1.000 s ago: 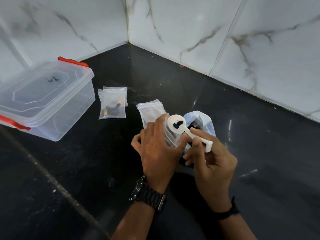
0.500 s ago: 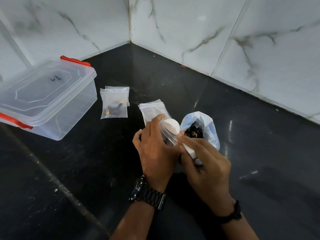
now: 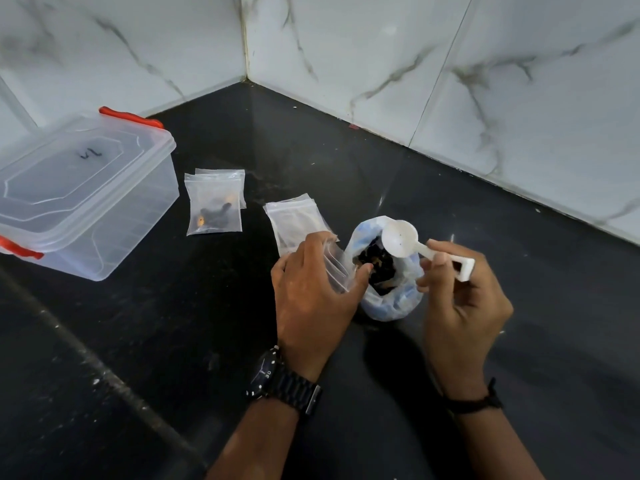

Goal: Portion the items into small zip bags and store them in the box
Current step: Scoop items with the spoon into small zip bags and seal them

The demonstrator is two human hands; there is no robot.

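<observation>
My left hand (image 3: pixel 311 292) grips a small clear zip bag (image 3: pixel 335 263), its mouth turned toward the supply bag. My right hand (image 3: pixel 460 299) pinches the handle of a white plastic scoop (image 3: pixel 401 239); its bowl looks empty and hovers over the supply bag (image 3: pixel 384 299), a bluish plastic bag open at the top with dark items inside. A filled zip bag (image 3: pixel 213 209) with dark pieces lies flat on the counter to the left, over another one. A stack of empty zip bags (image 3: pixel 294 216) lies just beyond my left hand. The clear box (image 3: pixel 83 195) with red latches stands at far left, lid on.
The black counter (image 3: pixel 138 341) meets white marble wall tiles (image 3: pixel 381 46) in a corner at the back. A pale seam line runs diagonally across the counter at lower left. I wear a dark watch on my left wrist and a black band on my right.
The scoop held a few dark pieces, tipped at the zip bag's mouth, and is now lifted back right over the supply bag with an empty bowl. My left hand stayed put.
</observation>
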